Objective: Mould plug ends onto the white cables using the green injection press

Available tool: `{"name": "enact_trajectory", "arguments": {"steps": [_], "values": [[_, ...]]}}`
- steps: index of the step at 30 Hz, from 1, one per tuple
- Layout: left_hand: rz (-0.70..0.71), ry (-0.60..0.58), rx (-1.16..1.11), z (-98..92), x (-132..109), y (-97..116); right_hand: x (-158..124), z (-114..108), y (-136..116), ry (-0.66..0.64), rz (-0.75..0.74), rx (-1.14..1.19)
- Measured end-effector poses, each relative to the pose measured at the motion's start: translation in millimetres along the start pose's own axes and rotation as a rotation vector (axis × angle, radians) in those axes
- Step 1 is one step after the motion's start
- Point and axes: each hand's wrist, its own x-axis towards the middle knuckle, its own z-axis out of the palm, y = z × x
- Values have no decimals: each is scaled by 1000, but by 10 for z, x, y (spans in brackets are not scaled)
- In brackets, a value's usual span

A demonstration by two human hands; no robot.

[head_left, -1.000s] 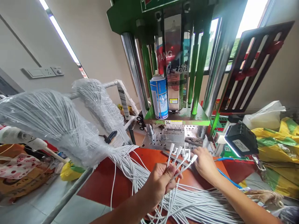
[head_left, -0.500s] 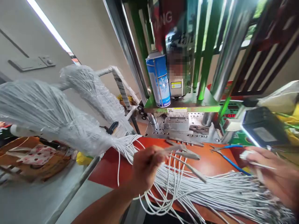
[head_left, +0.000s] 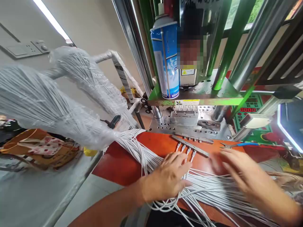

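My left hand (head_left: 169, 176) rests open over white cables (head_left: 210, 186), fingers spread, just in front of a metal mould bar (head_left: 190, 145). Several cable ends with plugs (head_left: 188, 151) are set along that bar, which lies flat on the red-brown tabletop. Behind it is a second metal bar (head_left: 196, 138) with small slots. My right hand (head_left: 248, 179) hovers open over the cable bundle to the right, its fingers stretched and partly blurred, with nothing seen in them. Blue-handled pliers (head_left: 239, 144) lie just beyond its fingertips.
A green press with steel columns (head_left: 134, 47) stands behind the table, its metal die (head_left: 184, 118) on the bed. A blue spray can (head_left: 167, 60) stands on its plate. Plastic-wrapped cable bundles (head_left: 78, 110) hang at left. A control panel (head_left: 248, 110) and lamp (head_left: 291, 126) are at right.
The bar with the plugs has gone from my left hand onto the table, and that hand has opened. My right hand has moved left and no longer shows the white item it held.
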Motion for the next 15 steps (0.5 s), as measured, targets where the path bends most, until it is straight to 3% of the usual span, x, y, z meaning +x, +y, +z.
{"name": "enact_trajectory", "arguments": {"steps": [3, 6, 8, 11, 13, 15], "values": [[-53, -10, 160, 186, 96, 67, 239, 360, -155, -129, 14, -97], [-95, 32, 203, 305, 120, -49, 422, 598, -207, -84, 47, -66], [-32, 54, 224, 361, 56, -92, 491, 560, -156, -39, 54, 47], [159, 128, 280, 396, -15, -85, 656, 321, -16, 67, 27, 140], [224, 189, 316, 344, 82, -107, 877, 189, 75, 151, -2, 166], [238, 248, 337, 217, 336, -205, 1196, 153, 156, 244, 2, 186]]}}
